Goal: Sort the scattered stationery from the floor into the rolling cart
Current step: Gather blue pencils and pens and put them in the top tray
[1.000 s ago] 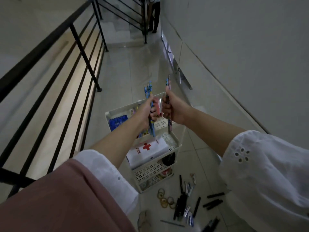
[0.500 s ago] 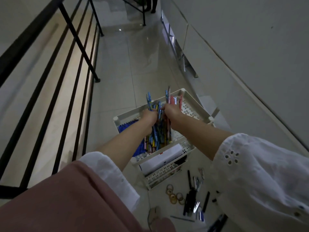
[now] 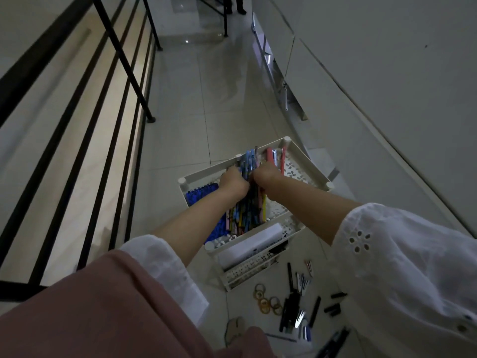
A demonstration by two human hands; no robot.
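Pens (image 3: 247,215) gripped by left hand (image 3: 233,182) and right hand (image 3: 267,174), in top of cart (image 3: 308,161) | markers (image 3: 289,308), tape rings (image 3: 263,303) scattered on floor (image 3: 222,99) beside cart

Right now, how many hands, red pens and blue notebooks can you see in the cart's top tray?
Hands: 2, left hand and right hand, both gripping the pen bundle
Red pens beside the bundle: 2
Blue notebook: 1
Total: 5

Left hand (image 3: 233,180), right hand (image 3: 267,174) side by side, extended forward, both gripping pens (image 3: 248,160).
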